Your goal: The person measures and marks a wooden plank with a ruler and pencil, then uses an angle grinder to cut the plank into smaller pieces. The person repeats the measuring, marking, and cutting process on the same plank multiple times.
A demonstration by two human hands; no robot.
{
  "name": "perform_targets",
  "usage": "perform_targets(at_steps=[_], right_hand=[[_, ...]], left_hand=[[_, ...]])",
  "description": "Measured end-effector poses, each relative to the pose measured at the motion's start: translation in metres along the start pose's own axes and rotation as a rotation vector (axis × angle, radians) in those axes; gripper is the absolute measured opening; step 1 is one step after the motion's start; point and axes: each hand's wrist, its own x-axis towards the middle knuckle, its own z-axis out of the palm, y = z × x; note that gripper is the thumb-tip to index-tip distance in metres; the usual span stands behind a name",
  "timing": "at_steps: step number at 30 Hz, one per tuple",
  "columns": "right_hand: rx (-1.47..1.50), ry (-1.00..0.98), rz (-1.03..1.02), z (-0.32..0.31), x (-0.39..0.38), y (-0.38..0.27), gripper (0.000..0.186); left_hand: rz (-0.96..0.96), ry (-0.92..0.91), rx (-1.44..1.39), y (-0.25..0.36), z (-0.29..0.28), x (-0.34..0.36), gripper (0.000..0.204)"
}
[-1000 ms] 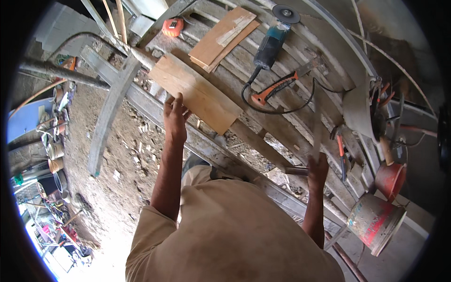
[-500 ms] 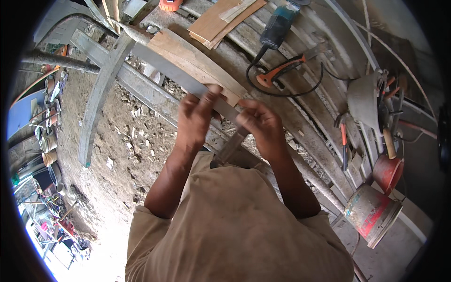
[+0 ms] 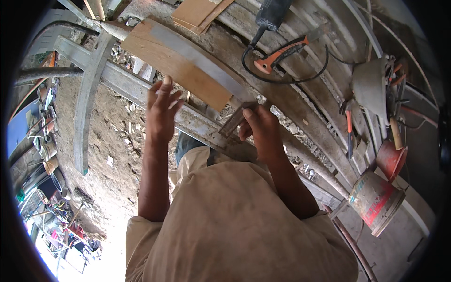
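A try square with a long metal blade (image 3: 197, 58) lies across a plywood board (image 3: 167, 70) on the concrete bars. My right hand (image 3: 258, 127) grips its dark handle (image 3: 230, 121) at the board's near right end. My left hand (image 3: 162, 110) is open, thumb and fingers apart, just below the board's near left edge. A black power tool (image 3: 272, 11) with a cord, an orange-handled saw (image 3: 268, 63) and more plywood pieces (image 3: 195, 11) lie beyond the board.
A curved concrete piece (image 3: 91, 103) crosses the left side over rubble-strewn ground (image 3: 112, 188). An orange-handled hammer (image 3: 349, 127), a grey tool container (image 3: 371, 87), a red bucket (image 3: 390, 164) and a paint-smeared bucket (image 3: 376, 202) stand at the right, with clutter at the far left.
Both hands came together on the blade, then my left hand moved leftward off it. The square, earlier at the right, now rests on the board.
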Motion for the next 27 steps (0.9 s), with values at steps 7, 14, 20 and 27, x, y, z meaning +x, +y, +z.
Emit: perform_targets(at_steps=[7, 14, 20, 27], right_hand=[[-0.172, -0.033, 0.1, 0.011, 0.011, -0.014, 0.025], [-0.069, -0.129, -0.054, 0.019, -0.001, -0.016, 0.03], [0.114, -0.199, -0.18, 0.036, -0.015, -0.06, 0.033], [0.067, -0.324, -0.36, 0.036, -0.014, -0.079, 0.035]], left_hand=[[0.117, -0.154, -0.38, -0.02, 0.039, 0.016, 0.036], [0.094, -0.266, -0.564, 0.004, 0.025, -0.011, 0.029], [0.155, -0.447, -0.754, 0.05, 0.03, -0.033, 0.029], [0.369, -0.419, -0.797, 0.089, 0.036, -0.059, 0.032]])
